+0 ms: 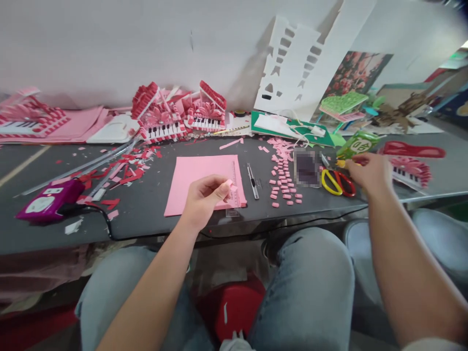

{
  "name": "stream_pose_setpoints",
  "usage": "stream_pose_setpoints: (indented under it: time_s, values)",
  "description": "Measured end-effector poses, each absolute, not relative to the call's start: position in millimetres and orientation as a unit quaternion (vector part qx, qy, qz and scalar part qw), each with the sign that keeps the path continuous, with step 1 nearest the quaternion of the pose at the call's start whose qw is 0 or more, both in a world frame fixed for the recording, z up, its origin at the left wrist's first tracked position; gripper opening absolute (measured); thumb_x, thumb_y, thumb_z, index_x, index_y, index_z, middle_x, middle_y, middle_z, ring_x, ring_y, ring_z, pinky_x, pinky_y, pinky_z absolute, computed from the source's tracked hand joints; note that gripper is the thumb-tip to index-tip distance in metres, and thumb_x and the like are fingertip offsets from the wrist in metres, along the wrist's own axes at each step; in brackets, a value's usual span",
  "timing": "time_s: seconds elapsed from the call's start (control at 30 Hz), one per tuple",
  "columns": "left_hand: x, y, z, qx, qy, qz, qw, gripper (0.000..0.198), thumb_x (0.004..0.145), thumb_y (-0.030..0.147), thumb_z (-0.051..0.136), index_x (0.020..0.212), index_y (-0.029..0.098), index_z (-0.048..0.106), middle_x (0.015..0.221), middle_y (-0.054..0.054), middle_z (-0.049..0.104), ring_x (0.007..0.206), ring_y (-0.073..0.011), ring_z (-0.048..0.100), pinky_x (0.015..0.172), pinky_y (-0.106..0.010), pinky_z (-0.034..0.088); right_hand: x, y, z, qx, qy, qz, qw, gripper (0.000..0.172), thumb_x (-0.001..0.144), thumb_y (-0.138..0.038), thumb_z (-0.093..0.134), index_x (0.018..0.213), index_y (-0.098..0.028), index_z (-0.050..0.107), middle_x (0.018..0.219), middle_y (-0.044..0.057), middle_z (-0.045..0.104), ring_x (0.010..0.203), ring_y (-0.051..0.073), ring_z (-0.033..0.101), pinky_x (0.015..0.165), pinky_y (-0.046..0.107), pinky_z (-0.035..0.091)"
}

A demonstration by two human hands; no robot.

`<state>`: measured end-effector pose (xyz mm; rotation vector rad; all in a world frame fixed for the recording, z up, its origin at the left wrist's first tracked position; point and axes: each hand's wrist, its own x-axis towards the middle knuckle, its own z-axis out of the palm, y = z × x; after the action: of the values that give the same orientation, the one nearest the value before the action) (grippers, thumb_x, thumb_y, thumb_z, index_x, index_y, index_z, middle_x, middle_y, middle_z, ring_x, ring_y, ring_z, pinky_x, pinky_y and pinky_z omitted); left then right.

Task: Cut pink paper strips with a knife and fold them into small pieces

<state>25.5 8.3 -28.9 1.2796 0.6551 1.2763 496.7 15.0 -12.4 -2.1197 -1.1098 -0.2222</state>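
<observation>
My left hand is closed, pinching a small pink foam piece between thumb and fingers. It hovers over a pink foam sheet with a clear ruler along its right side. My right hand reaches far right, its fingers closed at a small yellow part whose kind is unclear. Just beneath lie scissors with yellow and red handles, and a green packet lies behind. Between my hands are a slim cutter knife and several small pink foam pieces in loose rows.
Pink-and-red piano models stand at the back, beside pink sheets. Red and pink scraps litter the left, near a purple box with a black cable. A cut-out white board leans on the wall. A red stapler-like object lies far right.
</observation>
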Motion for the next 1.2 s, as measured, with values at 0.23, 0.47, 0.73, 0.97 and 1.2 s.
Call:
stream_pose_setpoints:
  time_s: [0.23, 0.47, 0.73, 0.97, 1.2]
  values:
    - [37, 7, -26, 0.553, 0.27, 0.534, 0.58, 0.033, 0.077, 0.05, 0.093, 0.081, 0.019, 0.083, 0.066, -0.003, 0.071, 0.056, -0.0125, 0.063, 0.058, -0.024, 0.057, 535, -10, -20, -0.92, -0.331, 0.031, 0.207, 0.055, 0.071, -0.051, 0.09, 0.045, -0.031, 0.047, 0.053, -0.001, 0.038, 0.062, 0.022, 0.045, 0.074, 0.046, 0.033]
    - [41, 5, -25, 0.571, 0.267, 0.535, 0.563, 0.035, 0.079, 0.053, 0.091, 0.081, 0.019, 0.082, 0.066, -0.004, 0.071, 0.055, -0.013, 0.063, 0.057, -0.026, 0.058, 494, -29, -13, -0.834, -0.26, 0.136, 0.468, 0.031, 0.087, -0.019, 0.074, 0.061, -0.025, 0.06, 0.064, 0.004, 0.059, 0.055, 0.015, 0.052, 0.067, 0.041, 0.043]
    - [41, -9, -3, 0.607, 0.277, 0.551, 0.502, 0.034, 0.079, 0.052, 0.091, 0.08, 0.019, 0.082, 0.07, -0.005, 0.073, 0.056, -0.0129, 0.065, 0.054, -0.024, 0.055, 313, -102, 8, -0.653, -0.453, 0.177, 0.58, 0.049, 0.059, -0.035, 0.094, 0.098, -0.027, 0.065, 0.08, 0.003, 0.069, 0.058, 0.019, 0.062, 0.051, 0.035, 0.053]
    - [39, -18, 5, 0.601, 0.287, 0.571, 0.481, 0.038, 0.074, 0.054, 0.093, 0.077, 0.018, 0.081, 0.071, -0.005, 0.073, 0.056, -0.0133, 0.064, 0.053, -0.024, 0.055, 254, -106, -2, -0.64, -0.5, 0.162, 0.56, 0.043, 0.074, -0.036, 0.085, 0.106, -0.028, 0.057, 0.088, 0.002, 0.073, 0.062, 0.019, 0.068, 0.053, 0.032, 0.059]
    - [38, -17, 7, 0.615, 0.26, 0.581, 0.465, 0.039, 0.077, 0.053, 0.091, 0.075, 0.017, 0.079, 0.07, -0.005, 0.073, 0.055, -0.013, 0.066, 0.052, -0.022, 0.055, 257, -107, -10, -0.648, -0.512, 0.153, 0.543, 0.042, 0.079, -0.035, 0.08, 0.11, -0.028, 0.053, 0.092, 0.003, 0.074, 0.066, 0.02, 0.07, 0.058, 0.034, 0.059]
